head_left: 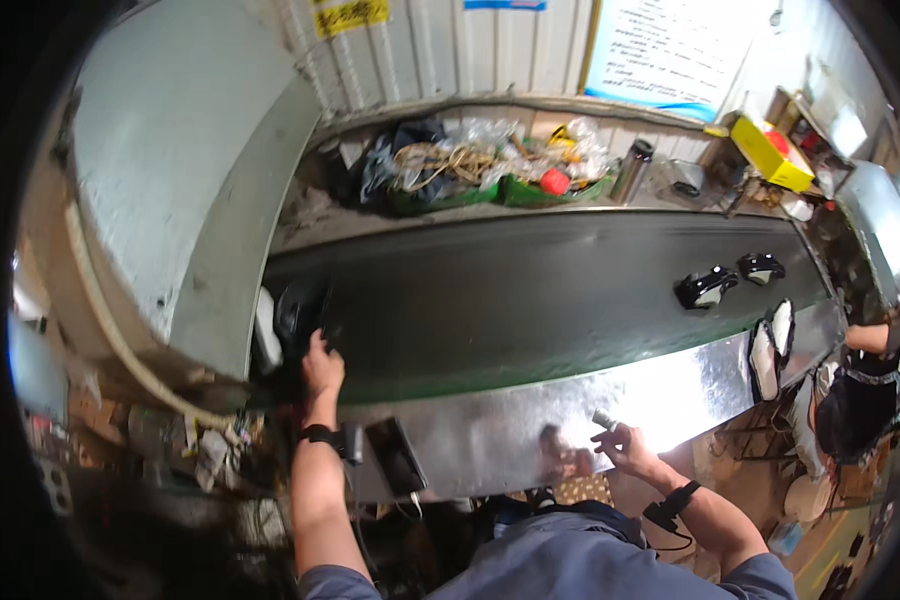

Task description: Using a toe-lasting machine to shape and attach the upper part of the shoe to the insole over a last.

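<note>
My left hand [323,368] reaches over the near left end of the dark conveyor belt [490,290]. Its fingers are closed on the near edge of a black shoe [300,308], which is dark and somewhat blurred. A pale shoe sole [268,330] shows just left of it, by the grey metal housing. Over the shiny metal ledge [490,425], my right hand [625,450] pinches a small pale cylindrical piece [603,419], too small to name exactly. A black phone [395,455] with a white cable lies on the ledge near my left forearm.
Two glossy black shoes [707,288] stand on the belt's right part; two pale-soled shoes [763,360] lie on the ledge. Behind the belt are green trays [440,200] of cords and plastic, a flask [632,170] and a yellow box [770,155]. Another person's arm [867,338] shows at far right.
</note>
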`<state>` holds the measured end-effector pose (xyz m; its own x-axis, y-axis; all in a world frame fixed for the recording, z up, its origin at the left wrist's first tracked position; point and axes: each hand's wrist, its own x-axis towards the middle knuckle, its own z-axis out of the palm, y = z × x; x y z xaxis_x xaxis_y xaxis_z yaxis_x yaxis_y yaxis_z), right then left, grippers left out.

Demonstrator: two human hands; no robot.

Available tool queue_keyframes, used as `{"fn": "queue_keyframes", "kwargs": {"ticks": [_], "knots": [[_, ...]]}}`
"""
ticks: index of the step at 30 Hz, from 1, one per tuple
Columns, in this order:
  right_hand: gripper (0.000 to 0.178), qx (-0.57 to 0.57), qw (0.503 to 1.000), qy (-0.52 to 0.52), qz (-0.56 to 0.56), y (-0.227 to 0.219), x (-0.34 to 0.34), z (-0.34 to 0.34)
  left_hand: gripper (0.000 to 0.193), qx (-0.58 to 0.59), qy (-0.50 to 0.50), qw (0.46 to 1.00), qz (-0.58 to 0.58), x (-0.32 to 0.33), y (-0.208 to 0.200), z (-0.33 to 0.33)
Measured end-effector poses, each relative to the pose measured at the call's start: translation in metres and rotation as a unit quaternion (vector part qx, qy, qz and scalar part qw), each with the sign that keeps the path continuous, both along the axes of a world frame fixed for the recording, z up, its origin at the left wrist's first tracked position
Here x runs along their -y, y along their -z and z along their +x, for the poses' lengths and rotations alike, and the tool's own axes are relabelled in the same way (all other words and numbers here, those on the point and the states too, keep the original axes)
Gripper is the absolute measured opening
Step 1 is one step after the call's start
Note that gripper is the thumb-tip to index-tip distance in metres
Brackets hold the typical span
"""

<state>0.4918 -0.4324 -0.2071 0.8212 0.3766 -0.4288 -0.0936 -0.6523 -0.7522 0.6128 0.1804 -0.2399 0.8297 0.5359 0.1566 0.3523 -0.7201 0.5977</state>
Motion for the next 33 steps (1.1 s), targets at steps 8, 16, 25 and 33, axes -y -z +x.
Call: {"fn": "queue_keyframes", "kwargs": {"ticks": [8,16,25,33], "knots": [[0.072,-0.144,0.928,0.191,0.286,-0.035,-0.111,0.071,0.023,-0.173,0.195,0.965,0.015,-0.013,-0.04,0.1],[0.075,-0.335,0.804,0.349,0.346,0.005,-0.191,0.131,0.05,0.06,0.083,0.993,0.052,-0.124,0.016,0.095],[0.06,-0.336,0.748,0.318,0.477,-0.025,-0.115,0.089,0.107,-0.141,-0.229,0.963,-0.004,-0.18,0.09,0.023],[0.056,-0.239,0.703,0.43,0.513,-0.012,-0.04,0.03,0.077,-0.094,0.057,0.972,0.209,-0.026,-0.016,-0.026]]}}
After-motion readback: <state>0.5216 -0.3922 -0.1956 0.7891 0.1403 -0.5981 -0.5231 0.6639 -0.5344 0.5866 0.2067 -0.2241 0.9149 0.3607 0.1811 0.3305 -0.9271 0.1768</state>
